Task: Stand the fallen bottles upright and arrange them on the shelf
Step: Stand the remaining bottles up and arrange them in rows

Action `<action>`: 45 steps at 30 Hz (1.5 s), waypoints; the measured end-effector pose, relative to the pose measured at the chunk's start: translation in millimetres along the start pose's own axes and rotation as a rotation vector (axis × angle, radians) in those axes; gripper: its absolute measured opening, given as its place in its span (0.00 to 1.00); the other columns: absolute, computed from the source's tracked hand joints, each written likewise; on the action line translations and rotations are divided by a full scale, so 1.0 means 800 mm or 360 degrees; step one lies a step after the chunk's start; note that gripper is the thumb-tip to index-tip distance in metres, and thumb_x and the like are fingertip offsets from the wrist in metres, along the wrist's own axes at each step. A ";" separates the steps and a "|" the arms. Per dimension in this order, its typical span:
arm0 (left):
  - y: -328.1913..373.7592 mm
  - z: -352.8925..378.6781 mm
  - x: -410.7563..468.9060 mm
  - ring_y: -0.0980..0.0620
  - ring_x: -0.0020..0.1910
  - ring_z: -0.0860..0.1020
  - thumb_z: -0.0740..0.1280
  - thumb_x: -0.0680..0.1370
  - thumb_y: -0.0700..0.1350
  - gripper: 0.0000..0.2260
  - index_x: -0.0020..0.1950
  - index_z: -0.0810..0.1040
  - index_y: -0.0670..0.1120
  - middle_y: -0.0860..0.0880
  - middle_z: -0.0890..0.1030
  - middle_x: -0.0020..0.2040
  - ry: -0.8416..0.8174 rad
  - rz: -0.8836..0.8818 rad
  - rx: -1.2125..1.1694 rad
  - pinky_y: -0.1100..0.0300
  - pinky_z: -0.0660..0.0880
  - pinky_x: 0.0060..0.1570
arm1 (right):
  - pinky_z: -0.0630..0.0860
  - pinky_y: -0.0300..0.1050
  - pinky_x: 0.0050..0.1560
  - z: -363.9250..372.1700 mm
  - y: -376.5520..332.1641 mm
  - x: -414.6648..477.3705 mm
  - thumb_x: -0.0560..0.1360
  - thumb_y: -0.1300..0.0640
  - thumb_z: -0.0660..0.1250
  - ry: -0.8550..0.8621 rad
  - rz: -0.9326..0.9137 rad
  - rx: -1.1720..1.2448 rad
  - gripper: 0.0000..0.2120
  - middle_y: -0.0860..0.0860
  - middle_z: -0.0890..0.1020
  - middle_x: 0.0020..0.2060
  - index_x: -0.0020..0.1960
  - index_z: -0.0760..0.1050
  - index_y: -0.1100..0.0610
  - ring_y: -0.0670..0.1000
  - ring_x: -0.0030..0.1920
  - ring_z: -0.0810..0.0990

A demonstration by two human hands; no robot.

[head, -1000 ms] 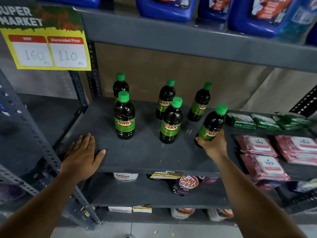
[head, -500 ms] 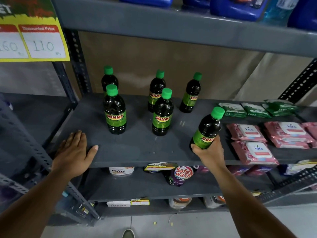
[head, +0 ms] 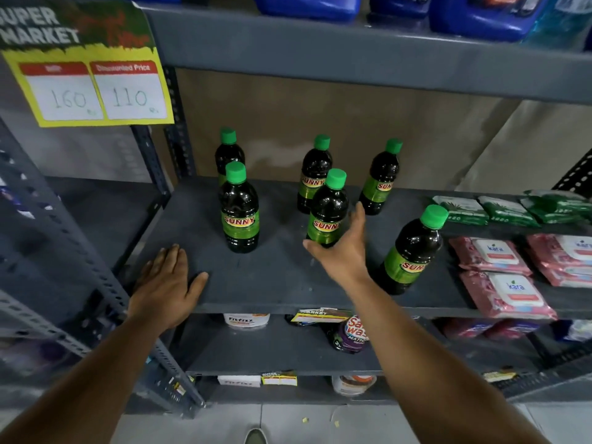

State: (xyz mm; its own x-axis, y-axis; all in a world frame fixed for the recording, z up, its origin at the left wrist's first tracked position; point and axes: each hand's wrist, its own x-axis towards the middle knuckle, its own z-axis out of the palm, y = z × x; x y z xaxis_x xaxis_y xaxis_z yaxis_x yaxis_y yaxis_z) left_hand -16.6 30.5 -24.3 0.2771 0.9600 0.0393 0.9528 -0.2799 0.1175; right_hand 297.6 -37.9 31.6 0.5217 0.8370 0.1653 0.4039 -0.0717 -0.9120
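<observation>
My right hand is open at centre frame, fingers spread and reaching up the frame, thumb low at the left, and it is closing around nothing yet. Directly above it, just past the fingertips, stands the middle front bottle, and that is the relation I care about: the bottle sits up and slightly left of my palm, its long axis vertical, cap up, so I judge the grasp comes from the front, wrapping the label band. My fingers look to be at or against its lower body; I cannot tell if they touch. Off to the right of the hand, near the shelf's front edge, the nearest bottle stands free, leaning only as the wide lens bends it. Left of centre, the left front bottle is upright with another bottle close behind it, and two more, one behind the middle one and one to its right, stand in the back row. All six are on their bases on the grey shelf, so I read the work as spacing now, not righting. My left hand lies flat, fingers together, on the shelf's front left corner, well apart from any bottle, so the right hand is plainly the nearer one. Pink wipes packs crowd the right side, so there is little room that way.
</observation>
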 end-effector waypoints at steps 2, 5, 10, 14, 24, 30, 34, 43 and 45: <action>0.001 0.000 -0.002 0.43 0.77 0.51 0.37 0.71 0.69 0.44 0.77 0.53 0.39 0.41 0.54 0.79 -0.0014 0.0002 -0.0017 0.47 0.49 0.75 | 0.70 0.45 0.65 0.003 0.004 0.023 0.62 0.57 0.81 -0.0095 0.0151 -0.0006 0.51 0.46 0.73 0.64 0.75 0.54 0.50 0.49 0.66 0.73; -0.003 0.000 -0.001 0.43 0.77 0.51 0.37 0.72 0.68 0.44 0.77 0.54 0.39 0.41 0.55 0.79 -0.0025 -0.0026 -0.0043 0.46 0.50 0.75 | 0.73 0.42 0.50 0.007 0.008 0.018 0.63 0.57 0.80 -0.0062 0.0189 -0.0178 0.37 0.46 0.78 0.53 0.65 0.65 0.52 0.50 0.55 0.79; -0.001 0.002 0.004 0.40 0.76 0.56 0.41 0.74 0.66 0.41 0.75 0.58 0.38 0.39 0.60 0.77 0.0035 0.0007 -0.0038 0.43 0.54 0.73 | 0.75 0.42 0.49 -0.003 0.010 -0.038 0.61 0.55 0.80 0.0094 0.0122 -0.0173 0.34 0.47 0.79 0.51 0.62 0.68 0.53 0.48 0.50 0.79; -0.001 0.003 -0.001 0.41 0.77 0.54 0.40 0.74 0.66 0.41 0.76 0.57 0.38 0.40 0.58 0.78 0.0030 -0.0007 -0.0037 0.45 0.53 0.74 | 0.75 0.42 0.51 -0.008 0.015 -0.078 0.59 0.53 0.81 0.0159 0.0079 -0.0239 0.38 0.47 0.79 0.52 0.65 0.67 0.53 0.48 0.51 0.80; -0.001 0.000 -0.003 0.44 0.78 0.51 0.38 0.74 0.66 0.40 0.77 0.53 0.39 0.41 0.54 0.79 -0.0003 -0.0010 -0.0050 0.46 0.50 0.75 | 0.67 0.51 0.66 0.027 0.021 -0.151 0.68 0.38 0.71 0.0299 -0.0833 -0.0354 0.34 0.58 0.71 0.61 0.66 0.67 0.56 0.57 0.62 0.70; 0.000 -0.001 -0.001 0.46 0.78 0.47 0.38 0.78 0.60 0.33 0.78 0.49 0.42 0.44 0.49 0.80 -0.0069 -0.0006 -0.0044 0.49 0.45 0.76 | 0.63 0.38 0.67 0.106 -0.049 -0.088 0.69 0.54 0.76 -0.0335 -0.0499 -0.0176 0.40 0.55 0.69 0.66 0.74 0.60 0.57 0.50 0.68 0.68; -0.002 0.001 -0.004 0.43 0.77 0.53 0.37 0.76 0.62 0.36 0.77 0.55 0.41 0.42 0.56 0.79 0.0042 0.0025 -0.0073 0.48 0.49 0.74 | 0.64 0.44 0.70 0.140 -0.074 -0.007 0.63 0.54 0.81 -0.0453 -0.0019 -0.0070 0.54 0.52 0.68 0.72 0.78 0.50 0.55 0.49 0.71 0.68; 0.002 -0.004 0.000 0.46 0.78 0.48 0.38 0.77 0.60 0.34 0.78 0.49 0.42 0.44 0.51 0.80 -0.0055 -0.0006 -0.0002 0.48 0.49 0.76 | 0.78 0.42 0.49 0.147 -0.065 -0.060 0.62 0.54 0.80 -0.0473 -0.0010 -0.0119 0.24 0.44 0.81 0.45 0.53 0.72 0.48 0.46 0.48 0.81; 0.003 -0.005 -0.001 0.45 0.78 0.49 0.39 0.78 0.59 0.32 0.77 0.50 0.42 0.44 0.52 0.80 -0.0036 -0.0005 0.0009 0.48 0.49 0.75 | 0.79 0.44 0.49 0.147 -0.062 -0.085 0.61 0.53 0.79 -0.0435 -0.0091 -0.0154 0.26 0.47 0.83 0.48 0.55 0.74 0.51 0.48 0.48 0.82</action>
State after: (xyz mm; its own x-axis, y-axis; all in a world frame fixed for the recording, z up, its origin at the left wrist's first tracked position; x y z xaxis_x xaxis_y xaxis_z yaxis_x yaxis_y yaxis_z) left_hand -15.3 29.0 -19.9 0.2769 0.9607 0.0162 0.9543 -0.2770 0.1119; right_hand 153.8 -27.8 21.4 0.2795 0.9553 0.0964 0.5037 -0.0605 -0.8617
